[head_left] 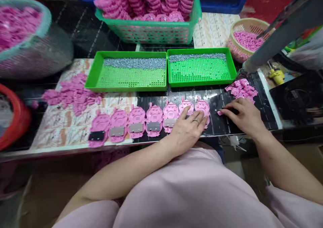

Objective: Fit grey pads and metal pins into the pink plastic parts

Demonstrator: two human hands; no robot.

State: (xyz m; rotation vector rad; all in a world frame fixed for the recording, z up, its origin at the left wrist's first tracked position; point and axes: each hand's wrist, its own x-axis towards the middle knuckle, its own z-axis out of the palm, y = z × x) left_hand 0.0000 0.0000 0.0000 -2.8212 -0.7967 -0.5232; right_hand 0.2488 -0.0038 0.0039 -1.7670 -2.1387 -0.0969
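A row of several pink plastic housings (pixel 136 125) lies across the bench, most with a metal plate set in them. One at the far left end has a black plate (pixel 96 136). My left hand (pixel 188 128) rests with spread fingers on the last housings of the row (pixel 194 108) and holds nothing. My right hand (pixel 239 117) lies on a black mat (pixel 252 100), its fingertips at a tiny pink piece (pixel 220 112). Whether the piece is gripped is hidden. Just beyond that hand is a heap of small pink parts (pixel 241 88).
Two green perforated trays (pixel 131 73) (pixel 200 68) hold grey screws along their far sides. Behind them is a green basket (pixel 151 34) of stacked pink parts. A wicker basket (pixel 248 39), a teal basket (pixel 22 29), a red tub (pixel 15 117) and a loose pink pile (pixel 73 93) surround the bench.
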